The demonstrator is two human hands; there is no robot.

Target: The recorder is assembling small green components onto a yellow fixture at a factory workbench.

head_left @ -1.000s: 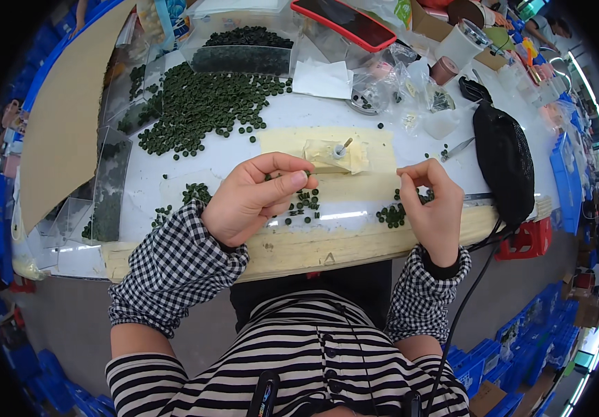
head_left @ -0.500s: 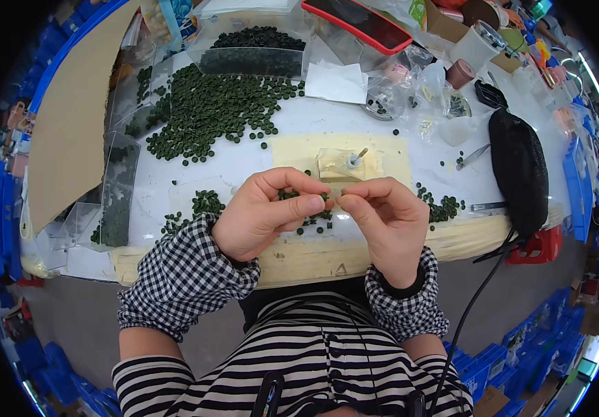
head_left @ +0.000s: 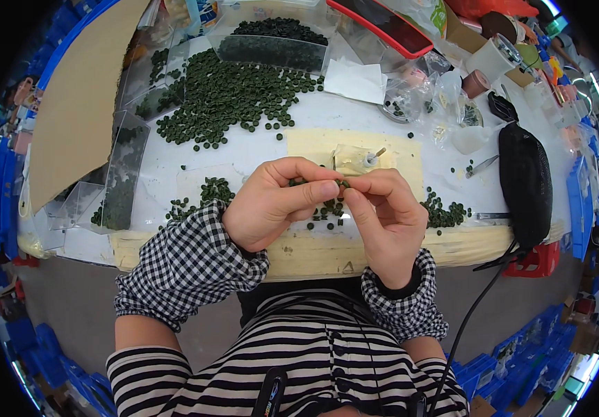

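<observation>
My left hand (head_left: pixel 272 205) is closed in a pinch, thumb against forefinger, on a small dark green round piece (head_left: pixel 342 184). Against that piece, my right hand (head_left: pixel 391 219) is also pinched. What lies between its own fingertips is too small to make out. Loose green pieces (head_left: pixel 331 208) lie on the table below and behind the fingers. Just beyond my hands a cream block (head_left: pixel 351 160) rests on a pale yellow sheet (head_left: pixel 306 142). A thin brownish pin (head_left: pixel 381 152) sticks up from a whitish holder at its right.
A large heap of green pieces (head_left: pixel 226 97) spreads at the far left before a clear bin (head_left: pixel 272 54). Smaller clusters (head_left: pixel 445 212) lie either side of my hands. A red-cased phone (head_left: pixel 383 26), tweezers (head_left: pixel 481 167), black mesh pouch (head_left: pixel 524 174) and cardboard sheet (head_left: pixel 80 104) surround the work area.
My fingertips have come together around the green piece, and the pale bit seen between them earlier no longer shows. The whole table view has shifted slightly to the right.
</observation>
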